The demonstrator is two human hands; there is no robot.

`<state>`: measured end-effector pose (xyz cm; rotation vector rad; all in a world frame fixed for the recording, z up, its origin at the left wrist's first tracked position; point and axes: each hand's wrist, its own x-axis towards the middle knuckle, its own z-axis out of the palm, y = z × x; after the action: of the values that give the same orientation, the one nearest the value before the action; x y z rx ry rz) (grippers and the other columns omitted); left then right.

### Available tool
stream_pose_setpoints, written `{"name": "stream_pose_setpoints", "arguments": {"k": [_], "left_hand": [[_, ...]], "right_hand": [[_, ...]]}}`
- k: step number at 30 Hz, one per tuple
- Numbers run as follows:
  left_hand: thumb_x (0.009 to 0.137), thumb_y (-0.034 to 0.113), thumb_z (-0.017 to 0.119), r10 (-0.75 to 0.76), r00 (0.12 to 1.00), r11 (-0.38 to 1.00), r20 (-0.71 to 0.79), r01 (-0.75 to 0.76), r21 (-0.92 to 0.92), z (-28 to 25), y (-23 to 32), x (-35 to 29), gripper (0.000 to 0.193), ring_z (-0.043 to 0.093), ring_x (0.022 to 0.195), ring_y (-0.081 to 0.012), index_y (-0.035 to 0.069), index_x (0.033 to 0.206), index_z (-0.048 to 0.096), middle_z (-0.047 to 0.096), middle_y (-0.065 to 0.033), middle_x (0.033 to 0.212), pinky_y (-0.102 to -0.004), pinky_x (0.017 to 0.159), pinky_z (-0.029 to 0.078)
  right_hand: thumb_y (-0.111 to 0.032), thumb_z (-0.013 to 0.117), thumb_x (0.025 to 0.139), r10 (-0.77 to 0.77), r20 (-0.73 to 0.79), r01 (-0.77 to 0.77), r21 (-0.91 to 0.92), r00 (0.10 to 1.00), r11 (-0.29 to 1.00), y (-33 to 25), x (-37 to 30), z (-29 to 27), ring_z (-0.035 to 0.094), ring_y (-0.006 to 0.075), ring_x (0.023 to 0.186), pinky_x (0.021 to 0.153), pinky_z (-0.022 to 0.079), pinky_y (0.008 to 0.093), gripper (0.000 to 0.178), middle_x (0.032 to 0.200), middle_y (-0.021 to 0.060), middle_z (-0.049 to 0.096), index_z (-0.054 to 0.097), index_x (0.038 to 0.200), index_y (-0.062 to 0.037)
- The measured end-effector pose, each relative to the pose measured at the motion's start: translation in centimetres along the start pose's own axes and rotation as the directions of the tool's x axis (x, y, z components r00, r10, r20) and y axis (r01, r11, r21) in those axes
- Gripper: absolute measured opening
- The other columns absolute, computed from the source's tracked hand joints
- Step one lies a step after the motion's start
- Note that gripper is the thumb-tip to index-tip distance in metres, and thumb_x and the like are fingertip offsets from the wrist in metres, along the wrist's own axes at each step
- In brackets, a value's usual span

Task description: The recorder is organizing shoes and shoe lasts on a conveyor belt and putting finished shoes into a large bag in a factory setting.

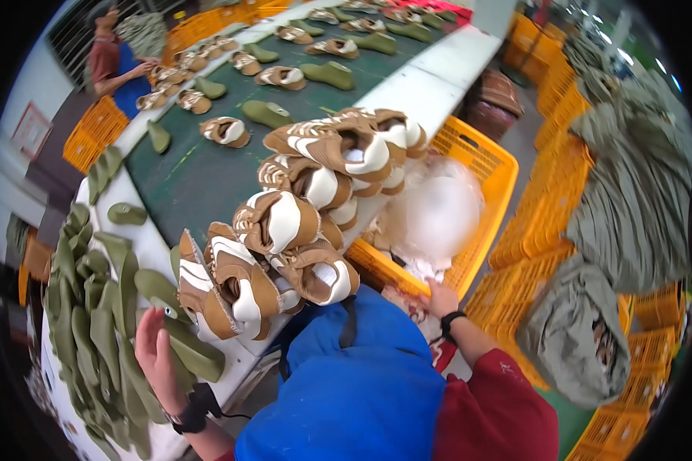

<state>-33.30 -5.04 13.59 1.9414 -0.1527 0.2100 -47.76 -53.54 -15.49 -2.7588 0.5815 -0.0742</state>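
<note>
My left hand (158,356) is open, its fingers stretched out beside a pile of green shoe lasts (100,330) on the table's left end. Just right of it, brown and white shoe uppers (242,284) lie stacked along the near table edge. My right hand (441,298) is closed over the near rim of a yellow crate (500,173), with some fingers hidden. Inside that crate is a pale, see-through heap (430,207), partly blurred, with a crumpled white piece close to my fingertips.
A green conveyor belt (184,184) carries scattered uppers and lasts away from me. Across it, at the far left, stands a person (119,65) in a blue apron. Yellow crates (527,238) line the right side, with grey-green cloth (630,184) over some and a grey sack (573,330) nearby.
</note>
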Motion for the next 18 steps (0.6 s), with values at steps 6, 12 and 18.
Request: {"name": "stream_pose_setpoints", "arguments": {"k": [6, 12, 18], "left_hand": [[0.091, 0.007, 0.046, -0.004, 0.999, 1.000, 0.033, 0.005, -0.017, -2.2, 3.1, 1.8, 0.033, 0.053, 0.107, -0.0189, -0.004, 0.122, 0.048, 0.057, -0.0135, 0.113, -0.0312, 0.097, 0.038], [0.085, 0.006, 0.050, 0.080, 0.987, 0.997, 0.142, -0.077, -0.025, -1.8, 6.7, 6.3, 0.033, 0.056, 0.098, -0.0215, -0.007, 0.115, 0.050, 0.059, -0.0144, 0.104, -0.0321, 0.091, 0.040], [0.087, 0.006, 0.048, 0.163, 0.962, 0.985, 0.218, -0.172, 0.023, -2.7, 8.9, 10.6, 0.032, 0.056, 0.098, -0.0185, -0.006, 0.116, 0.050, 0.059, -0.0125, 0.103, -0.0302, 0.090, 0.040]], "right_hand": [[-0.029, 0.068, 0.074, 0.238, 0.433, -0.363, 0.235, 0.869, 0.902, -4.1, -4.7, -4.1, 0.049, 0.0344, 0.106, 0.086, 0.041, 0.0423, 0.047, 0.109, 0.0158, 0.054, 0.054, 0.114, -0.0094], [-0.051, 0.072, 0.064, 0.422, 0.321, -0.427, -0.057, 0.848, 0.902, -5.0, -9.7, -0.1, 0.042, 0.0369, 0.116, 0.097, 0.036, 0.0461, 0.077, 0.123, 0.0160, 0.045, 0.046, 0.126, -0.0129], [-0.050, 0.072, 0.065, 0.589, 0.464, -0.631, -0.080, 0.662, 0.772, -6.6, -12.8, -1.0, 0.045, 0.0404, 0.116, 0.098, 0.037, 0.0464, 0.084, 0.125, 0.0217, 0.047, 0.041, 0.126, -0.0015]]}}
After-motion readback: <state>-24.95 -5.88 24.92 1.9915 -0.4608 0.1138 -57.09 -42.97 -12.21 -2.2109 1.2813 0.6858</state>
